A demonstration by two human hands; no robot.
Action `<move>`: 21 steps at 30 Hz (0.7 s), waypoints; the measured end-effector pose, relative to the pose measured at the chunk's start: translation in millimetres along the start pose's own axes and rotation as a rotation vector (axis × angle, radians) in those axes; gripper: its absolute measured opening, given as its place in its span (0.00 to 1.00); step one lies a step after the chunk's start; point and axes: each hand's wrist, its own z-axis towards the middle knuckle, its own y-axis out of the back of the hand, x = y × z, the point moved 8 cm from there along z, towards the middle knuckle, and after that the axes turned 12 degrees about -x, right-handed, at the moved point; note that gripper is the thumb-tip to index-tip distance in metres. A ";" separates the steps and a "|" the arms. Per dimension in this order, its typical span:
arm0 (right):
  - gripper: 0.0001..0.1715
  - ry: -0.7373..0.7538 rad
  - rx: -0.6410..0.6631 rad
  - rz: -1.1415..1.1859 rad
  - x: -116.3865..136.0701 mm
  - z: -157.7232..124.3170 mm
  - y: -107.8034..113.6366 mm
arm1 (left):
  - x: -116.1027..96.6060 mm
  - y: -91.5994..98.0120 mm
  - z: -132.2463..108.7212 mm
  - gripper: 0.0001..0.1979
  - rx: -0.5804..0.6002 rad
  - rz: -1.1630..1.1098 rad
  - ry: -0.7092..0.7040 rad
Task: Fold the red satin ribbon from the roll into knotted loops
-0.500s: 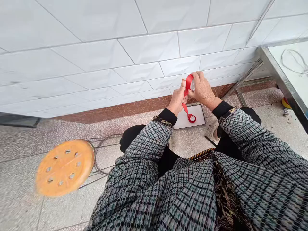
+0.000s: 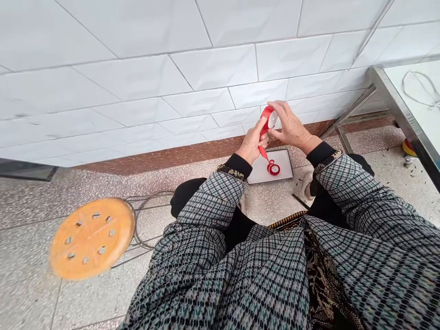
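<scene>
Above the tray, my left hand (image 2: 252, 143) grips the red ribbon (image 2: 263, 153) and the near side of its roll, thumb pressed on the band. The roll of red ribbon (image 2: 272, 120) shows a white core facing right. Curved loosely around that roll is my right hand (image 2: 289, 126), its fingertips at the top rim and its thumb near the bottom. A length of ribbon runs down from my left hand to a small red spool (image 2: 274, 169) with a white centre, lying in the shallow white tray (image 2: 254, 170). My left palm side is hidden.
An orange round stool (image 2: 92, 238) with wire legs stands at the left. A white tiled wall (image 2: 213, 68) rises ahead. On the right is a metal-framed table (image 2: 409, 110) with a loop of thin wire (image 2: 419, 89). A dark stick (image 2: 300, 201) lies near my right shoe.
My right-hand fingers have loosened and spread around the roll, whose white core now shows more. A small ribbon loop appears beside the spool in the tray.
</scene>
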 end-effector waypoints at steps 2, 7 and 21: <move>0.43 -0.211 -0.059 0.127 -17.6 1.5 2.4 | -0.6 0.5 0.4 0.27 0.002 -0.020 -0.011; 0.42 -0.656 0.000 0.451 -33.1 -6.1 -5.1 | -2.2 0.0 -1.4 0.26 0.009 -0.012 -0.077; 0.30 -0.855 -0.046 0.696 -10.4 -15.2 -7.4 | 1.3 -2.7 -0.9 0.28 -0.035 0.092 -0.191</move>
